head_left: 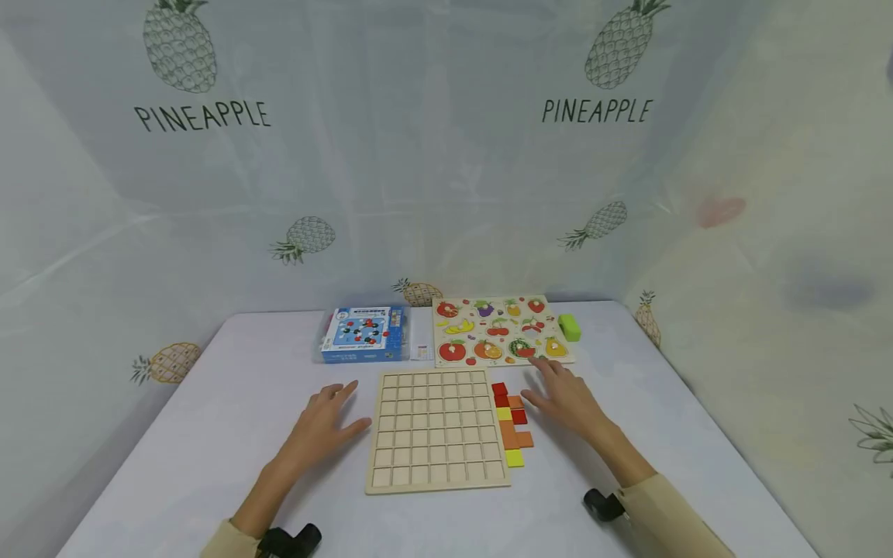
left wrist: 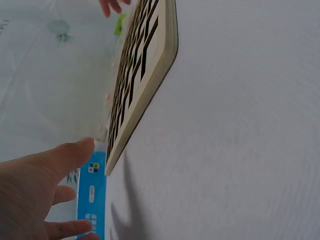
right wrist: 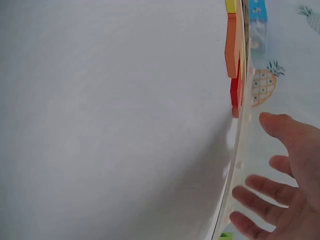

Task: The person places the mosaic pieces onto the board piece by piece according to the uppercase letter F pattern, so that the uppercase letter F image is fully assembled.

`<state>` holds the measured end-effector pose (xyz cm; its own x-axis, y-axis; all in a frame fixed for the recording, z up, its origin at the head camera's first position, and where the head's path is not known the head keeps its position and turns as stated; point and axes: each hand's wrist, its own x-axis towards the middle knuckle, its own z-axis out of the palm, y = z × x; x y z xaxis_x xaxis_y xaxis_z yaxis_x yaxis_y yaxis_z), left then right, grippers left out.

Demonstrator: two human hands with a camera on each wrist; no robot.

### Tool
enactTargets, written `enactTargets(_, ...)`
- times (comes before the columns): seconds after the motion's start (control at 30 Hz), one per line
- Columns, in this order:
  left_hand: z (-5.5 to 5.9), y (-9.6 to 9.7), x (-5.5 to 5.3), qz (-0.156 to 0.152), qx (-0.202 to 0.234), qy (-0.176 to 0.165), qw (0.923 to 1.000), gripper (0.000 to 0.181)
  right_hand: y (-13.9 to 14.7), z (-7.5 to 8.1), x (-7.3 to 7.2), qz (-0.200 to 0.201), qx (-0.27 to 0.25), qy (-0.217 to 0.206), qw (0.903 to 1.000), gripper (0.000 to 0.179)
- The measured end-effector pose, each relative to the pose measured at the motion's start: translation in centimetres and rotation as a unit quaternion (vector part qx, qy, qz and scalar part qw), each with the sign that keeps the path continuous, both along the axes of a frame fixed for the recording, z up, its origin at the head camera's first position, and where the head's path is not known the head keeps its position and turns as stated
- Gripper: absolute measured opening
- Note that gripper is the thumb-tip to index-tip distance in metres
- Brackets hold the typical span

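A wooden grid board [head_left: 439, 430] with rows of square recesses lies flat in the middle of the table. Along its right edge sit several red, orange and yellow square tiles [head_left: 509, 438]. To the board's left, my left hand [head_left: 322, 426] hovers with fingers spread, thumb pointing at the board's edge and nothing held. On the other side my right hand [head_left: 568, 395] is held over the table beside the tiles, fingers extended and bare. Its fingertips overlap the lower edge of the fruit puzzle board [head_left: 474, 329] in the head view.
A blue boxed set [head_left: 359, 333] with a molecule picture stands at the back left of the table. Beside the fruit puzzle's right edge is a bright green block [head_left: 569, 327]. A pineapple-print curtain [head_left: 418, 155] hangs behind the table.
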<state>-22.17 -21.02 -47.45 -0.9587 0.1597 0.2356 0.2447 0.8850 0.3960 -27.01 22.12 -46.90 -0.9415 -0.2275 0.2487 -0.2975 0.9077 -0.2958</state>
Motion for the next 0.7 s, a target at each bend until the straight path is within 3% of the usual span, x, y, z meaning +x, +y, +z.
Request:
enactTargets(0.13, -0.1, 0.5, -0.2, -0.013, 0.023, -0.009, 0.9996, 0.072, -0.4, 0.1, -0.8, 0.010, -0.035, -0.030, 0.9989, 0.056)
enactTargets(0.33, 0.1, 1.2, -0.6, -0.008, 0.062, -0.043, 0.9971, 0.066, -0.9, 0.1, -2.2, 0.059, -0.085, -0.083, 0.9912, 0.035)
enactTargets(0.7, -0.8, 1.8, -1.3, -0.031, 0.141, -0.085, 0.9859, 0.050, -1.1, -0.2, -3.4, 0.129, -0.111, -0.109, 0.9794, 0.025)
